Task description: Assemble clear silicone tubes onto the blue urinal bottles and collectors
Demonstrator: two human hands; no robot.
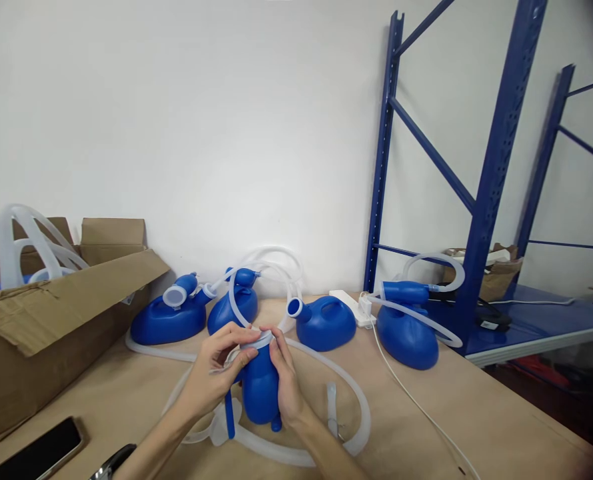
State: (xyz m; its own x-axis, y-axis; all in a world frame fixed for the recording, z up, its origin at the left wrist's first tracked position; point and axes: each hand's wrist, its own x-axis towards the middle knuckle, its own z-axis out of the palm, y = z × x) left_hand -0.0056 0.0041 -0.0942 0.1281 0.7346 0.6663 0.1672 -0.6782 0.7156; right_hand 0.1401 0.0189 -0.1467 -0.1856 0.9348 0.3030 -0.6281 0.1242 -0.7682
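Observation:
Between my hands stands a blue plastic urinal cup (pixel 260 390) with a whitish soft rim (pixel 262 340) at its top. My left hand (pixel 219 363) pinches the rim from the left with thumb and fingers. On the other side my right hand (pixel 286 380) wraps the cup, its fingertips at the rim. A narrow blue strip (pixel 229 415) and a translucent flat piece (pixel 220 423) lie just below my left hand. A clear hose (pixel 361 413) loops on the table around the cup; whether it joins the cup is hidden.
Several blue urinal bottles (pixel 326 325) with hoses line the wall. An open cardboard box (pixel 51 333) holds more hoses at left, near a phone (pixel 36 453). A white power strip (pixel 351 308), its cable (pixel 411 397), and a blue metal rack (pixel 496 153) are at right. A small clear tube (pixel 332 407) lies near my right arm.

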